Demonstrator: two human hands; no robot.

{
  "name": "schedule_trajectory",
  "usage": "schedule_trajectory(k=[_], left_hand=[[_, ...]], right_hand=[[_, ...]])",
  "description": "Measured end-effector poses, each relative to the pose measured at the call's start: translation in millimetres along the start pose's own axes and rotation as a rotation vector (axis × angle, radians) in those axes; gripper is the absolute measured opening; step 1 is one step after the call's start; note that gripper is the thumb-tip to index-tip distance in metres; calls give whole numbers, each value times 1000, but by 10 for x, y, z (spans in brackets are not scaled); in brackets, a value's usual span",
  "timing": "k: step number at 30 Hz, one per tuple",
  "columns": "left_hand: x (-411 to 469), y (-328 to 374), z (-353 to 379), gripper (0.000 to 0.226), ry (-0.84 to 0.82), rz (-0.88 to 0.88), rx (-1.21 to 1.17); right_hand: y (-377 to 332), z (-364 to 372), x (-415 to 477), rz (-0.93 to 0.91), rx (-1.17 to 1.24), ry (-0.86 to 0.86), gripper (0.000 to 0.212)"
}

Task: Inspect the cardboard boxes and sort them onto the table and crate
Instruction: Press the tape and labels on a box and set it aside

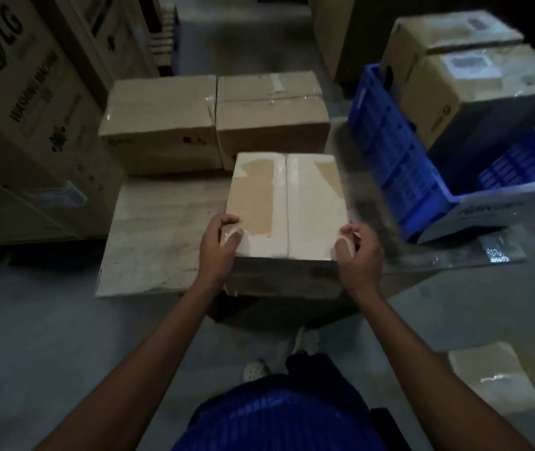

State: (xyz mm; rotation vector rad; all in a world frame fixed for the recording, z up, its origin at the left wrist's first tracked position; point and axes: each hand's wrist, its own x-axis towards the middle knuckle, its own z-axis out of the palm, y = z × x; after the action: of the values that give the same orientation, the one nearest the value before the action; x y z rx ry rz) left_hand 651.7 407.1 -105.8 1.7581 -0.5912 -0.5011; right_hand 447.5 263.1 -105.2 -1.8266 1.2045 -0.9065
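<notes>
Pale scuffed table [149, 229] | taped cardboard box [292, 206] | left hand [219, 245], right hand [358, 252] grip its near corners

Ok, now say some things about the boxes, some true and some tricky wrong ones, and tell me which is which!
1. The left hand and the right hand both grip the pale box. True.
2. Two boxes sit in the crate, a far box and a near box. True.
3. The crate is red. False: it is blue.
4. Four boxes stand at the back of the table. False: only two stand there, a left brown box and a right brown box, side by side.
5. The big carton on the left says LG. True.
</notes>
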Motion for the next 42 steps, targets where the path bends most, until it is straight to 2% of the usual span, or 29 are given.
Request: schedule_trajectory(k=[4,7,9,11,14,16,17,19,23,28,30,33,36,42], left_hand=[[-173,-335,82,34,-54,-2,165],[-194,-314,94,34,-99,48,270],[-214,-271,80,35,-110,148,422],[-253,-232,96,39,-105,338,600],[-300,-183,192,56,-237,455,814],[-323,-202,271,66,-339,411,1004],[-323,-209,297,68,-366,384,1069],[-315,-217,318,70,-372,332,1090],[-282,-110,297,59,-423,285,1099],[-19,135,301,41,-386,393,1121],[155,158,348,46,-374,400,1076],[375,104,463,62,-382,366,1095],[446,-20,493,67,-428,316,1133],[492,-87,492,67,-457,325,1164]], right_hand=[[251,154,-152,-11,-132,-24,22],[266,188,-189,10,-153,-48,23],[193,176,-184,48,-172,-85,28],[92,186,-224,-73,-258,-110,32],[-19,278,-279,-349,-471,-338,48],[-86,351,-286,-328,-643,-499,56],[-101,385,-274,-277,-700,-516,57],[-113,441,-257,-202,-757,-500,58],[-120,445,-247,-218,-839,-544,57],[-253,374,-83,-265,-874,-517,42],[-391,350,186,-271,-868,-542,39],[-416,418,549,-239,-856,-608,56],[-212,528,520,-310,-935,-711,66],[-93,527,485,-317,-935,-671,65]])
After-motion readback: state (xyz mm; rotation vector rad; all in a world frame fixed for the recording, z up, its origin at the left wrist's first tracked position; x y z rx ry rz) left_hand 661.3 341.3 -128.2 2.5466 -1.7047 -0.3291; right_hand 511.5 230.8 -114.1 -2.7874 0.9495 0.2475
